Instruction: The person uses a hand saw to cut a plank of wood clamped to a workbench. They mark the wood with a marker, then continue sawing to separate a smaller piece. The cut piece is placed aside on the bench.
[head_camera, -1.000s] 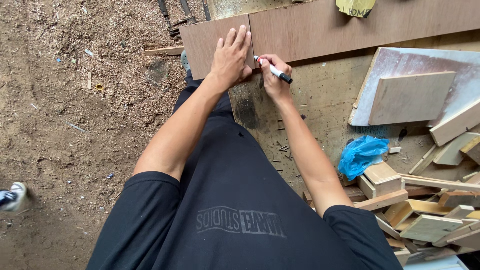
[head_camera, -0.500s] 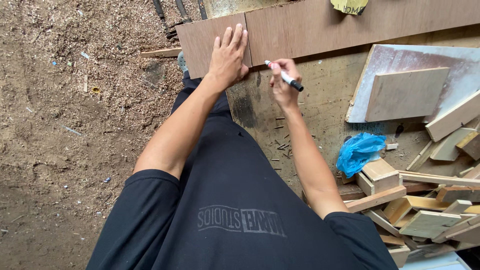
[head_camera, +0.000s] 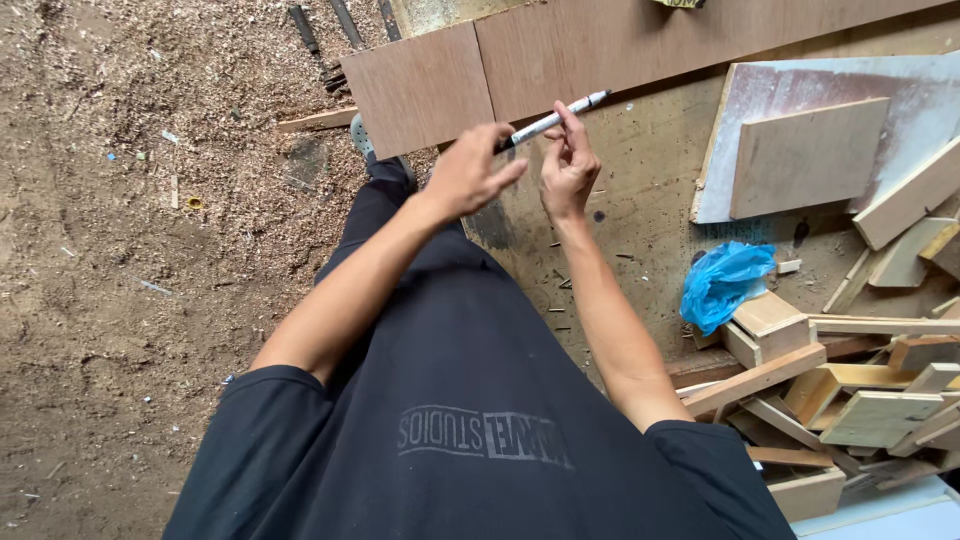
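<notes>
Above the brown board, the right hand pinched a white marker in its fingers, while the left hand touched its lower end, fingers loosely curled, holding nothing.

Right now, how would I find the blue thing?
Look at the pile of wood offcuts on the right. At its upper left edge, on the dusty board, lies a crumpled blue plastic bag. It is the only soft, bright blue thing among tan wood pieces.
</notes>
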